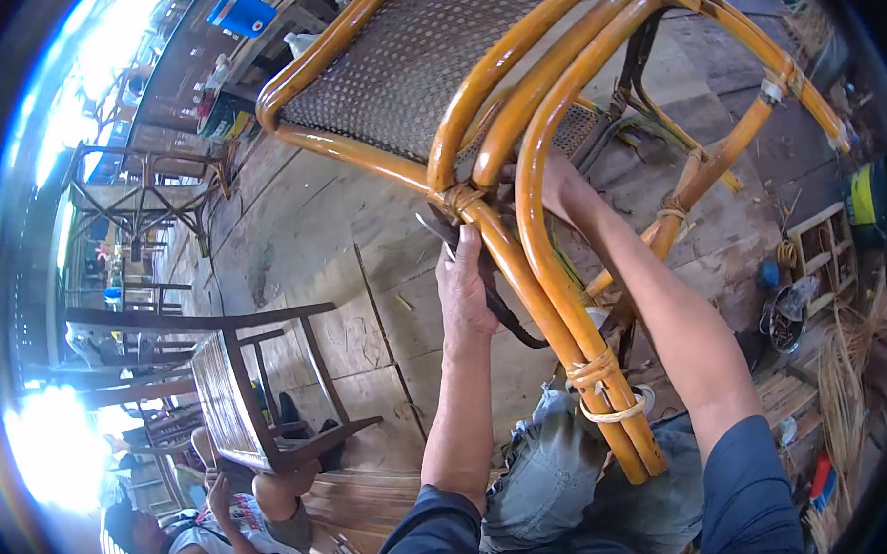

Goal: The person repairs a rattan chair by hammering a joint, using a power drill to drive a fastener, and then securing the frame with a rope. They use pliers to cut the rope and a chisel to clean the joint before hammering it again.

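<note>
A glossy yellow-brown rattan chair (506, 250) lies tipped in front of me, with a woven cane panel (387, 69) and poles bound together by wrapped strips. My left hand (466, 291) is closed round a dark hand tool (511, 319) with a long curved handle. Its shiny-edged head sits beside the wrapped joint (460, 196) where several poles meet. Behind the bent poles, my right hand (556, 183) reaches in near that same joint; its fingers are mostly hidden. A pale ring (619, 415) hangs round the chair's paired pole ends, close to my knees.
A dark wooden chair (235, 401) lies on its side at the left. Near it sits a co-worker (237, 528) with hands raised to it. At right are a wooden crate (822, 254), a metal bowl (785, 324) and loose fibre strands (844, 410). Far off stands a blue container (242, 12).
</note>
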A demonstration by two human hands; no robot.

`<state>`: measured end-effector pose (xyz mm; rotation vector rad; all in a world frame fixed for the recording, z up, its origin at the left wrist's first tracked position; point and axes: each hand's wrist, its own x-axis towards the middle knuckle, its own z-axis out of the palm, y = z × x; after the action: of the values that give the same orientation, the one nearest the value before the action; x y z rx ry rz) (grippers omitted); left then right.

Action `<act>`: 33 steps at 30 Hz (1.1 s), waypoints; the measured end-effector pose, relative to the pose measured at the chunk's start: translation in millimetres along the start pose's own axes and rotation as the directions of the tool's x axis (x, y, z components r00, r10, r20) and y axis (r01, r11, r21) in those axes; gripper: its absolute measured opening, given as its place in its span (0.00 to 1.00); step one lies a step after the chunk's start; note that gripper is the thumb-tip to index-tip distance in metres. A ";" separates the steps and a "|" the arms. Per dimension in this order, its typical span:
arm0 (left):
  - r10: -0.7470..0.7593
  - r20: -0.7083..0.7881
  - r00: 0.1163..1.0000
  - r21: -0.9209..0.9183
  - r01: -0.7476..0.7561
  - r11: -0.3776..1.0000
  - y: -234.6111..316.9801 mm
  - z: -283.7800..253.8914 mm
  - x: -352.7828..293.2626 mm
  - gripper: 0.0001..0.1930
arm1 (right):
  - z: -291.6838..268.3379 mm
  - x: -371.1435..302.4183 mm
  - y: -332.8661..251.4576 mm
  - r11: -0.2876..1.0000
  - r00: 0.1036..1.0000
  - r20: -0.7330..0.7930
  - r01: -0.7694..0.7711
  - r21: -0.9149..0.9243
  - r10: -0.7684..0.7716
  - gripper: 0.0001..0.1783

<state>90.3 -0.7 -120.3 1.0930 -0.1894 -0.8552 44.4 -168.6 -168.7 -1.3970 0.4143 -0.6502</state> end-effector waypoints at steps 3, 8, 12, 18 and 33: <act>-0.012 -0.010 1.000 0.037 0.012 0.999 10.4 2.1 -11.4 0.17 | 14.6 6.5 -9.2 0.961 0.992 -0.110 0.032 -0.274 -0.064 0.13; -0.024 0.009 1.000 0.072 0.023 0.997 15.2 0.4 -11.1 0.19 | 37.8 4.7 -43.3 0.884 0.932 -0.169 -0.230 0.406 0.320 0.12; 0.018 -0.003 1.000 -0.014 -0.018 1.000 9.6 16.1 -7.2 0.17 | -7.6 43.3 -12.9 0.980 0.941 0.340 -0.065 0.188 -0.002 0.17; -0.015 0.052 0.999 0.006 0.015 1.000 21.5 -11.4 -14.5 0.18 | 10.6 -2.2 -37.4 0.984 0.958 0.225 -0.178 -0.017 0.177 0.15; 0.229 0.549 0.804 0.456 -0.518 0.724 105.3 29.4 -187.2 0.18 | 17.7 -245.8 -196.6 0.938 0.963 -0.129 -0.260 -0.231 0.235 0.21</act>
<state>2.5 127.2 31.1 1.3410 -1.1232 -0.6635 -165.8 -6.3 1.2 -1.5180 0.7599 -0.4730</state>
